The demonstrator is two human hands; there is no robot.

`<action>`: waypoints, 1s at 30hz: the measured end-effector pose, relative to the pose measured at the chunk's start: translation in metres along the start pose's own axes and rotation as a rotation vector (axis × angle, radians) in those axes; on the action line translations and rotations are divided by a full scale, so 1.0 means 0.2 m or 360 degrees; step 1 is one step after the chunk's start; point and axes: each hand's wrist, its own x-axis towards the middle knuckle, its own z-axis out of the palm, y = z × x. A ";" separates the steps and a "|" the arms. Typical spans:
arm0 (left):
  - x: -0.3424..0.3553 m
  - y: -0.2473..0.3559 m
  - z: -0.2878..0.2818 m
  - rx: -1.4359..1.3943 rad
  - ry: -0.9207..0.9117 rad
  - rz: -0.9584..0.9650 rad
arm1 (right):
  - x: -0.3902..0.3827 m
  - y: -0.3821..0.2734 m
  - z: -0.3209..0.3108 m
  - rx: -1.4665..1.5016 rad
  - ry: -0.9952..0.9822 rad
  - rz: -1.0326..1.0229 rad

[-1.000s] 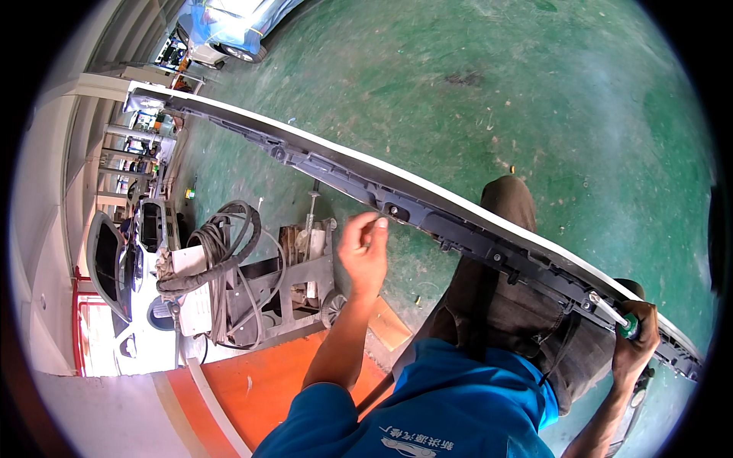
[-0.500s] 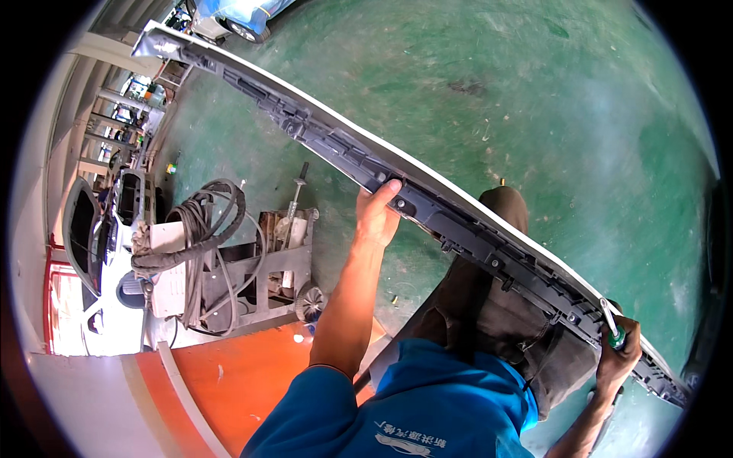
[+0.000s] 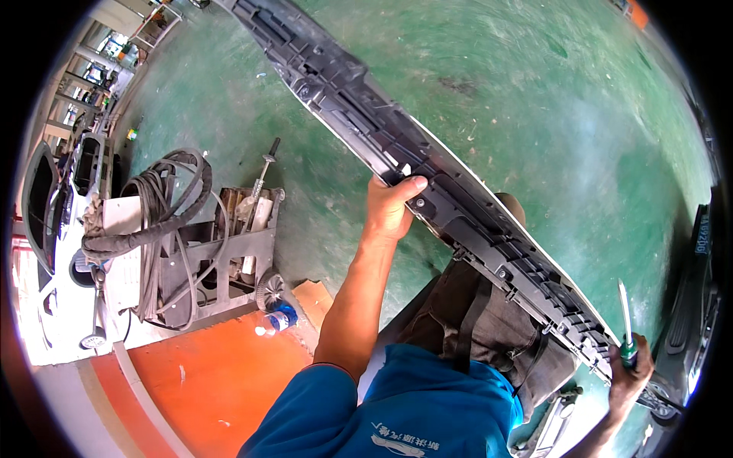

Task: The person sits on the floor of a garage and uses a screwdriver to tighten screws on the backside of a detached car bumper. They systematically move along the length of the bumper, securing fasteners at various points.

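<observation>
A long car side-skirt trim (image 3: pixel 466 210), black and ribbed on the side facing me with a pale outer edge, slants from the upper left down to the right across my lap. My left hand (image 3: pixel 391 210) grips its lower edge near the middle, thumb over the black side and fingers hidden behind. Beside the trim's lower right end, my right hand (image 3: pixel 632 374) is closed round a screwdriver (image 3: pixel 628 350) with a green handle and a bright shaft pointing up. Whether that hand also touches the trim, I cannot tell.
At left stands a metal trolley (image 3: pixel 252 252) beside thick coiled hoses (image 3: pixel 172 221). A bottle with a blue label (image 3: pixel 281 317) lies by an orange surface (image 3: pixel 214 374), near a piece of cardboard (image 3: pixel 311 299). A dark car (image 3: pixel 687 305) is at the right edge. The floor (image 3: pixel 550 137) is green.
The trim's upper left end has swung up and closer, passing out of view at the top. My right hand has moved down with the screwdriver, whose shaft now stands clear of the trim.
</observation>
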 end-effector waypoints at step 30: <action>-0.05 0.03 -0.05 -0.0058 0.0108 -0.0040 | 0.62 -1.47 0.20 -0.0126 -0.0420 -0.1577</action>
